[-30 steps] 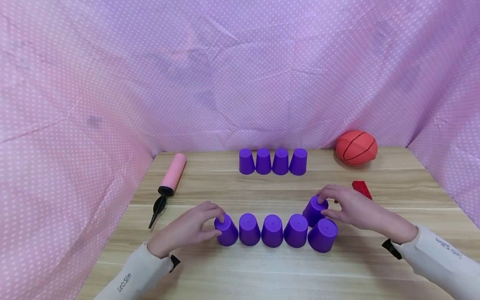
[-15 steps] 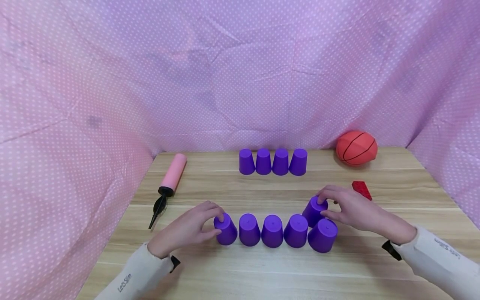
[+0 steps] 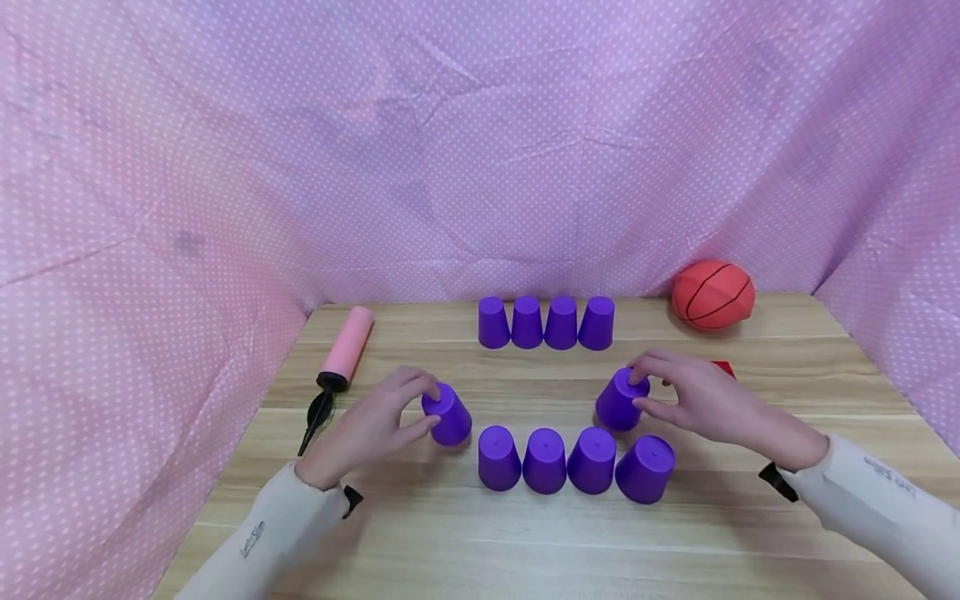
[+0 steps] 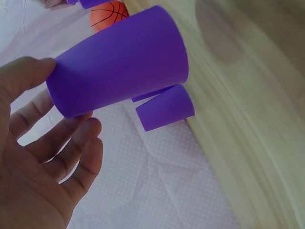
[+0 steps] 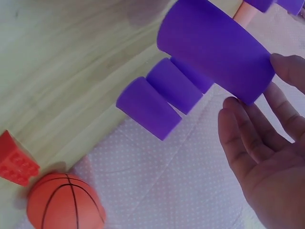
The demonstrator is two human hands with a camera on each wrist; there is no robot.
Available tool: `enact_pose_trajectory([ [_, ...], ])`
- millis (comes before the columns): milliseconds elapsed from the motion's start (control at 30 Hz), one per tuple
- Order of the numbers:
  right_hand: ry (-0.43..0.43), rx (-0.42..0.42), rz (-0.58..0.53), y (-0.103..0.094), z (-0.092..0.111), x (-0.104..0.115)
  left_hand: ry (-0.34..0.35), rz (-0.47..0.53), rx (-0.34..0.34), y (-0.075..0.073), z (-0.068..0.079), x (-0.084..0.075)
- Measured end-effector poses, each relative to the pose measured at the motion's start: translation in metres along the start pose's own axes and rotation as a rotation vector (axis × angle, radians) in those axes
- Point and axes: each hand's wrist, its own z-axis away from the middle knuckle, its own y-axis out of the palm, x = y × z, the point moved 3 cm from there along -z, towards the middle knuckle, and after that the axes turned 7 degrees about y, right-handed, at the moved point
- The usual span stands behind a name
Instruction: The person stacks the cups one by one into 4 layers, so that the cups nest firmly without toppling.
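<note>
My left hand pinches an upside-down purple cup near its base, thumb on one side and fingers on the other. In the left wrist view this cup looks tilted, its wide mouth facing the wood. A second upside-down purple cup is pinched the same way by my right hand; the right wrist view shows that cup large. Closer to me, several purple cups stand inverted in a row between the hands. Both held cups are beyond this row, apparently raised off the table.
At the back of the wooden table stands another row of inverted purple cups. A pink pump with a black nozzle lies at left. An orange-red basketball sits back right, with a red toy brick partly behind my right hand.
The left cup has left the end of the near row and moved away from me. The right cup has also shifted farther back and slightly left. The standing cups are unmoved.
</note>
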Motion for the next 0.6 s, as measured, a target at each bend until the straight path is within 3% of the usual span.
enact_pose_trajectory([
  [333, -0.017, -0.093, 0.023, -0.018, -0.038, -0.005, 0.031, -0.019, -0.102, -0.014, -0.044, 0.009],
  [600, 0.141, -0.095, 0.029, -0.033, -0.080, -0.025, 0.042, -0.076, -0.157, -0.027, -0.096, 0.026],
])
